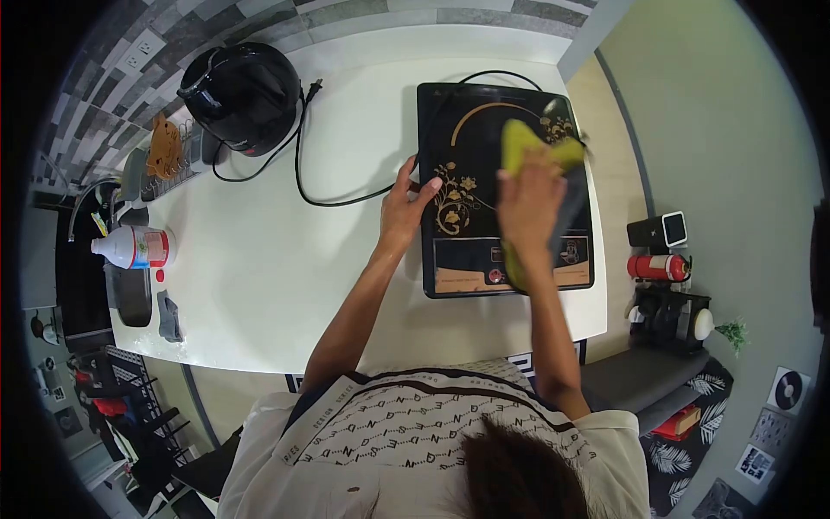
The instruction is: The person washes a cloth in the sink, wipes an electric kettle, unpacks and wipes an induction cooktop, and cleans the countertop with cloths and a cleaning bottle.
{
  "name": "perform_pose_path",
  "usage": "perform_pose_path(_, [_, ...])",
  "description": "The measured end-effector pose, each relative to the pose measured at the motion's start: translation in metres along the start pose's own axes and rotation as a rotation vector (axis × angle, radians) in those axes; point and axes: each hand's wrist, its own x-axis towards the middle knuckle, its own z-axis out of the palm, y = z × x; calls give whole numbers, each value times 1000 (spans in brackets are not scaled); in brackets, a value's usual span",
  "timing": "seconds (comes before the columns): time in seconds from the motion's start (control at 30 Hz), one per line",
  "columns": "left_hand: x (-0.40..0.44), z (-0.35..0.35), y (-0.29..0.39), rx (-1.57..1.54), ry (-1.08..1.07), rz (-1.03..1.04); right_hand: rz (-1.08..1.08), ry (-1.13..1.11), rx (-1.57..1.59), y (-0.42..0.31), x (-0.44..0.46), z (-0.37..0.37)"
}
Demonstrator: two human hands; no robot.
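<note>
A black induction cooktop [467, 147] with gold flower patterns lies flat on the white counter. My left hand [402, 212] grips its left edge, with the thumb over the top and the fingers along the side. Over the right half of the cooktop, my right hand [529, 208] presses down on a yellow-green cloth [519, 138]. Motion blurs the cloth and that hand a little. Part of the cloth shows beyond the fingertips, and another bit shows below the palm near the control panel.
A black air fryer-like appliance [242, 99] stands at the back left, its cord [328, 204] running across the counter. A white bottle [134, 247], a grey cloth [169, 317] and a sink [134, 298] are at the left. The counter's right edge is close beside the cooktop.
</note>
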Motion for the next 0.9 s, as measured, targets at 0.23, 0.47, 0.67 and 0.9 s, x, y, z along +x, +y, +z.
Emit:
perform_pose_path(0.23, [43, -6, 2, -299, 362, 134, -236, -296, 92, -28, -65, -47])
perform_pose_path(0.47, [142, 8, 17, -462, 434, 215, 46, -116, 221, 82, 44, -2])
perform_pose_path(0.67, [160, 26, 16, -434, 453, 202, -37, -14, 331, 82, 146, 51])
perform_pose_path(0.9, [164, 28, 19, -653, 446, 152, -119, 145, -55, 32, 149, 79])
